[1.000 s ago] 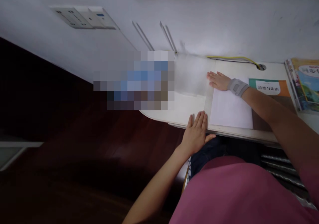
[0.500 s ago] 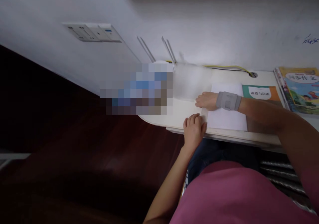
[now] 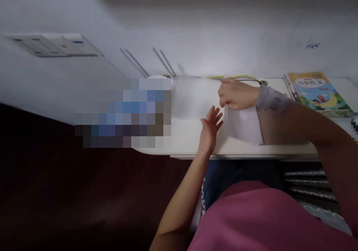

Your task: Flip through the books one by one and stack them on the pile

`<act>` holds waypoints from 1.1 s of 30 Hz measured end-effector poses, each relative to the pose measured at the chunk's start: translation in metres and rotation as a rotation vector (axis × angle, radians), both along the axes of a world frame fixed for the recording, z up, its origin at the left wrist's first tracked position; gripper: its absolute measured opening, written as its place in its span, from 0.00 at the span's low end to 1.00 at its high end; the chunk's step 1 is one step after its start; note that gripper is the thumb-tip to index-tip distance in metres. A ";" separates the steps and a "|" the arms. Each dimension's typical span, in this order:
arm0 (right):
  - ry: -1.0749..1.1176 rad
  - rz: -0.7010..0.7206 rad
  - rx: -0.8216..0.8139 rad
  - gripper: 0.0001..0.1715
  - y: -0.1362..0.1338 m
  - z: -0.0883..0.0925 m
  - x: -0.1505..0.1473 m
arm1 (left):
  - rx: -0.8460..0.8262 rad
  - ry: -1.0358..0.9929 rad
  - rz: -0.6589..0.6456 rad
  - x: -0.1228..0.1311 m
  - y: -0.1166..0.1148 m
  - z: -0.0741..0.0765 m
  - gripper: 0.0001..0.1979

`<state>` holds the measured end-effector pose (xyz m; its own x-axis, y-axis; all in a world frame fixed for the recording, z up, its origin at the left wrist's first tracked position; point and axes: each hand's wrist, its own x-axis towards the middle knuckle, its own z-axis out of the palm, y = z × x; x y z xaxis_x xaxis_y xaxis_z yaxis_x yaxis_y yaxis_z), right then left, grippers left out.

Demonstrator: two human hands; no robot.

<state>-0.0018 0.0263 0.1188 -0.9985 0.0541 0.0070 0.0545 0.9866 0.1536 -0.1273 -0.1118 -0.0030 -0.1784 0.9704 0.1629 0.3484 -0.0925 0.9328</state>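
My right hand (image 3: 237, 94), with a grey band (image 3: 271, 98) around its wrist, is closed in a pinch on the left edge of a white sheet of paper (image 3: 244, 126). That edge is raised off the white desk (image 3: 190, 135), and the sheet slants down toward the right. My left hand (image 3: 209, 133) hovers over the desk just left of the paper, palm turned toward it, fingers spread and holding nothing. My right forearm hides most of what lies to the right of the sheet.
Picture-covered books (image 3: 319, 91) lie stacked at the back right. A pale, blurry sheet-like patch (image 3: 192, 98) is left of my hands, near thin grey antennas (image 3: 165, 61). A yellow cable (image 3: 237, 76) runs along the wall; a socket panel (image 3: 56, 45) is at left.
My right hand has moved back and up, lifting the paper's left edge. My left hand has come off the desk's front edge and its fingers have spread. The view has shifted right.
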 end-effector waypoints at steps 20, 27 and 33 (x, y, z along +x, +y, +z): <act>0.891 -0.864 -0.217 0.20 -0.036 -0.087 0.256 | 0.100 0.772 -0.486 0.170 0.111 0.009 0.38; 0.720 -0.826 -0.246 0.23 -0.044 -0.115 0.276 | 0.035 0.916 -0.572 0.175 0.114 0.005 0.41; 0.595 -0.896 -0.239 0.27 -0.058 -0.122 0.287 | 0.024 1.014 -0.608 0.179 0.118 0.011 0.41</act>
<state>0.2852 -0.0313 -0.0029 -0.4375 0.8210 0.3668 0.7670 0.5536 -0.3244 0.0517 0.0062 0.0075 0.5328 0.8461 -0.0164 0.8213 -0.5124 0.2508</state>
